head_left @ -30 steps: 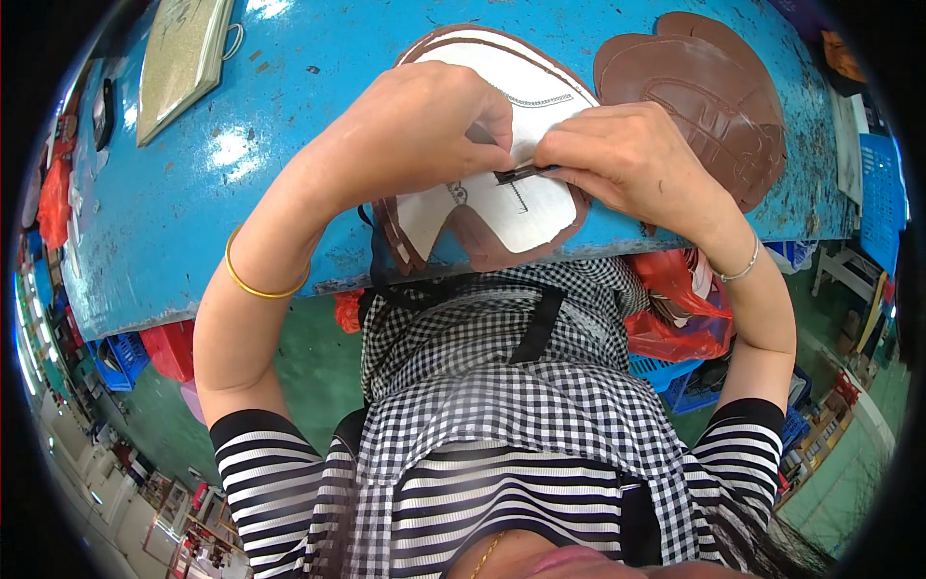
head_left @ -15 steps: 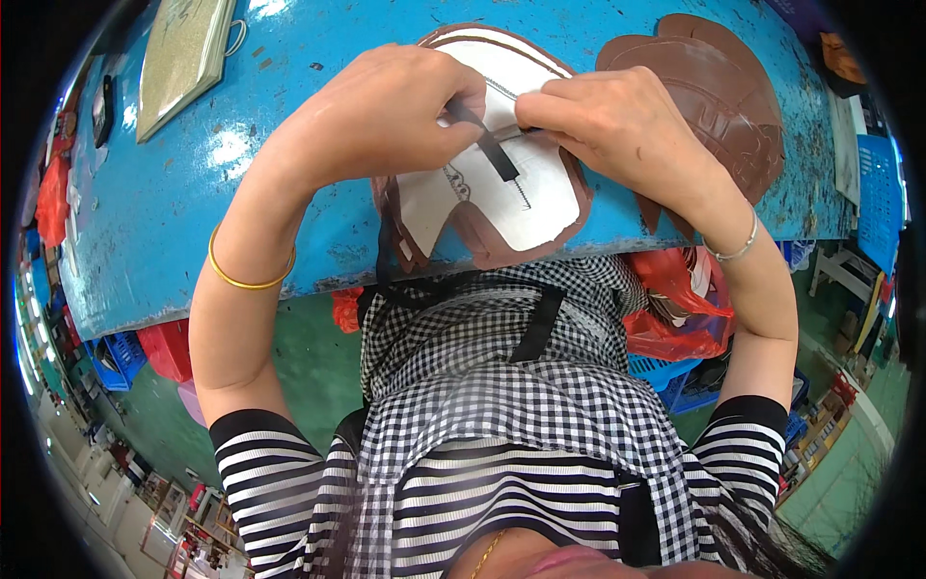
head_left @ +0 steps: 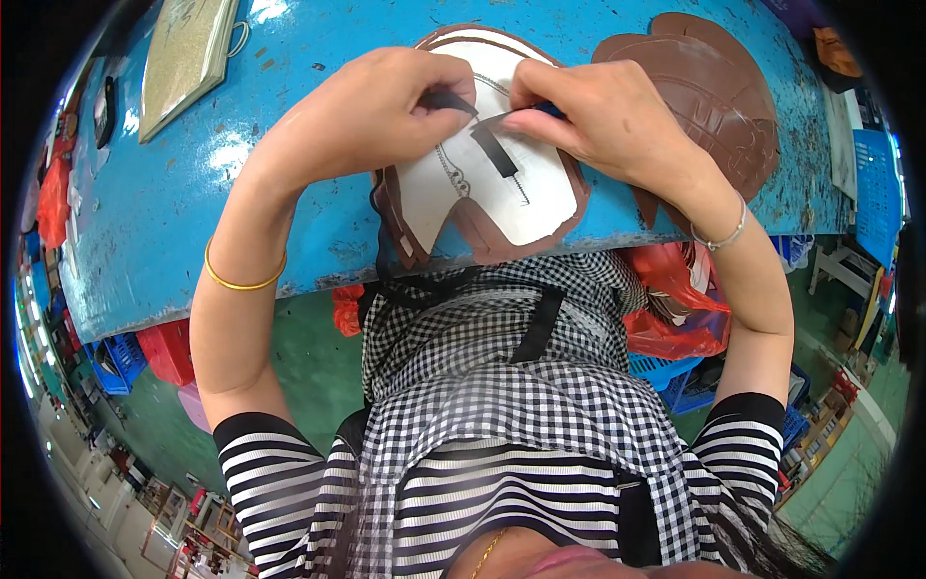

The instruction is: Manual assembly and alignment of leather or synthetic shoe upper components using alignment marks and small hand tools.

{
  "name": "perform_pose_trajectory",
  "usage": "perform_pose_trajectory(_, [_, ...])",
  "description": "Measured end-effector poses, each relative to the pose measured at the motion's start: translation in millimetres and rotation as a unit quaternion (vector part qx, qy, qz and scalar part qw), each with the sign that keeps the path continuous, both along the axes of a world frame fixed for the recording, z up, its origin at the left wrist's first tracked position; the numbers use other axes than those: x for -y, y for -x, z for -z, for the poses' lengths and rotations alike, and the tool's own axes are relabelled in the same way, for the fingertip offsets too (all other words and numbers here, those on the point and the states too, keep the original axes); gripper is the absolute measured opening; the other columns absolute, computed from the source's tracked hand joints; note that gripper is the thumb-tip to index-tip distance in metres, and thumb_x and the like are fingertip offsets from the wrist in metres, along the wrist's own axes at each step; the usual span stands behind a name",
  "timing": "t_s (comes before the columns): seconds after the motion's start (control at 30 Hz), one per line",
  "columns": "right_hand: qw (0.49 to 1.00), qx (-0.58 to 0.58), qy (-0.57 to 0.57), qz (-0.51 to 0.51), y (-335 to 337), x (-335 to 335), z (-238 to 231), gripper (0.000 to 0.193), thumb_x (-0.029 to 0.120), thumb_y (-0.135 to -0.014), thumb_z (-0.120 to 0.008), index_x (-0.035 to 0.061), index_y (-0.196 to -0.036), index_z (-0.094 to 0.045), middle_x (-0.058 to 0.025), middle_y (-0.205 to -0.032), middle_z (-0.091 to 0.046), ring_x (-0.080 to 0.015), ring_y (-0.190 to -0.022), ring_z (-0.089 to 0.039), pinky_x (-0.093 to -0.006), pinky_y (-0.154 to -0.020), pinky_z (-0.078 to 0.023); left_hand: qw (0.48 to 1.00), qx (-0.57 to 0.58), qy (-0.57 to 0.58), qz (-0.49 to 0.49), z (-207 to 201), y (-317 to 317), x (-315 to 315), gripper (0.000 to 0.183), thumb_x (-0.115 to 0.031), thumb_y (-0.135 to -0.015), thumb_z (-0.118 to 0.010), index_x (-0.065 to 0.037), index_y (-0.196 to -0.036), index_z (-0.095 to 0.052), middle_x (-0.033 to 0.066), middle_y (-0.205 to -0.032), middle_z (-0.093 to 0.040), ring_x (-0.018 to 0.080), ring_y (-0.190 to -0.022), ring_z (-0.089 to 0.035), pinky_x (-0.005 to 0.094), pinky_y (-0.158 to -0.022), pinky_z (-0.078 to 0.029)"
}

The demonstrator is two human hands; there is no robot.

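My left hand (head_left: 395, 106) is closed, pinching a black strip (head_left: 449, 102) between thumb and fingers. My right hand (head_left: 603, 121) is closed on a dark, slim thing (head_left: 548, 109), mostly hidden by the fingers; its thin end reaches toward the strip. Both hands are over a white-faced, brown-edged piece (head_left: 540, 198) with dark stitch lines, flat on the blue table. A short black strip piece (head_left: 496, 152) lies on its white face, beside a stitched line. Whether this piece joins the strip in my left hand I cannot tell.
A stack of brown cut pieces (head_left: 709, 106) lies to the right on the blue table (head_left: 318, 232). At the far left are a gold-coloured pad (head_left: 183, 68) and a black object (head_left: 104, 111). Red bags (head_left: 675, 299) and blue baskets sit below the table edge.
My right hand has turned, with its fingertips now nearer my left hand. My left hand has shifted slightly left, and more of the short black piece shows.
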State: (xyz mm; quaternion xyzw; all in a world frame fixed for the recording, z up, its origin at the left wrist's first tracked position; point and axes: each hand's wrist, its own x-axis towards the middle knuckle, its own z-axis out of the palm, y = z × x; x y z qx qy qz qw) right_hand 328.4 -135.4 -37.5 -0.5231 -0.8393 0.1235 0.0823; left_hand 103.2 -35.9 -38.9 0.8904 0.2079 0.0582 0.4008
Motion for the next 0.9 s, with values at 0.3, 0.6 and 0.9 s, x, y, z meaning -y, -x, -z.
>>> perform_pose_trajectory(0.3, [0.988,0.056,-0.144,0.003,62.3,54.4,-6.6,0.024,0.02,-0.076,-0.067,0.0031,-0.088,-0.055,-0.0063,-0.074,-0.055,-0.0123,-0.057,-0.06,-0.0277,-0.045,-0.046,0.88,0.232,0.344,-0.229,0.2,48.5,-30.2,0.022,-0.018,-0.097,-0.063,-0.004,-0.115,-0.068,-0.008,-0.071,-0.052,-0.0008,-0.05,-0.033,0.0165,-0.043,-0.019])
perform_pose_trajectory(0.6, [0.975,-0.177,-0.034,0.128,37.7,39.9,-2.2,0.014,0.021,-0.084,-0.068,0.0093,-0.09,-0.066,-0.0128,-0.076,-0.067,-0.0293,-0.064,-0.068,-0.0399,-0.054,-0.051,0.917,0.29,0.143,-0.233,-42.6,73.3,-30.2,0.026,-0.017,-0.099,-0.06,-0.005,-0.121,-0.068,0.0002,-0.085,-0.068,-0.0015,-0.057,-0.044,0.0144,-0.048,-0.026])
perform_pose_trajectory(0.9, [0.757,-0.535,0.255,0.277,20.0,68.5,-3.6,0.027,0.027,-0.1,-0.059,0.0039,-0.086,-0.061,0.0063,-0.067,-0.046,-0.0018,-0.064,-0.039,-0.0229,-0.056,-0.034,0.984,0.028,0.166,0.051,-24.9,26.7,21.2,0.011,-0.005,-0.091,-0.066,0.002,-0.096,-0.074,0.0045,-0.084,-0.073,0.0043,-0.064,-0.055,0.0209,-0.054,-0.039])
